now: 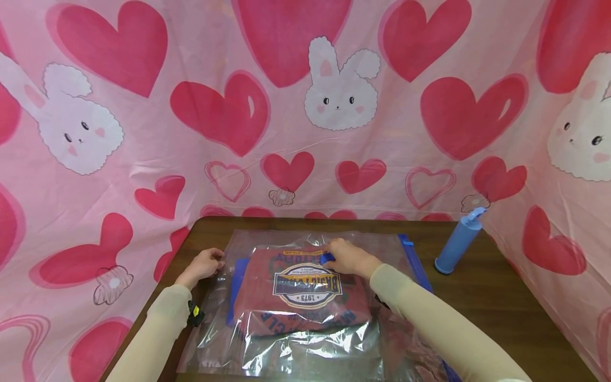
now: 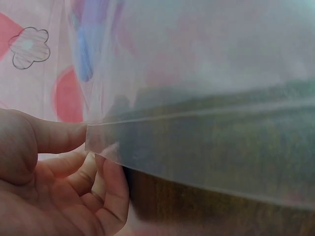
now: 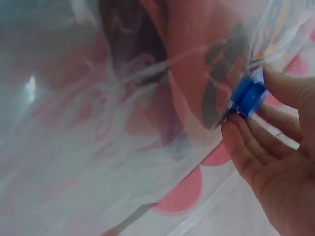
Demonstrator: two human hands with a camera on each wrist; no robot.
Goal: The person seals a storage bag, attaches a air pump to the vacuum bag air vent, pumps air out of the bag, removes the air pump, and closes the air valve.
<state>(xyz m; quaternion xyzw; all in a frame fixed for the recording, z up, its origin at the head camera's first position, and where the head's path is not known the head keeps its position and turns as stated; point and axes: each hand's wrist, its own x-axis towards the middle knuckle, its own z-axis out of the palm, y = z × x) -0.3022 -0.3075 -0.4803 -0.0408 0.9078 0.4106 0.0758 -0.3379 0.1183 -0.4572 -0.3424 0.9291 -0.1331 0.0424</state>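
A clear plastic vacuum storage bag (image 1: 305, 355) lies across the table with a folded red printed garment (image 1: 260, 276) inside. Blue material (image 1: 237, 289) shows at the garment's left side. At the bag's left edge, my left hand (image 1: 206, 264) pinches a corner of the film between thumb and fingers, as the left wrist view shows. Above the garment, my right hand (image 1: 350, 256) holds the blue valve cap (image 3: 249, 94) of the bag between thumb and fingers. In the right wrist view the film around the cap is pulled up and creased.
A blue hand pump (image 1: 458, 244) stands on the wooden table (image 1: 496, 313) right of the bag. A blue zip strip (image 1: 416, 262) runs along the bag's right side. Pink cloth (image 1: 296, 143) with hearts and rabbits hangs behind the table and at both sides.
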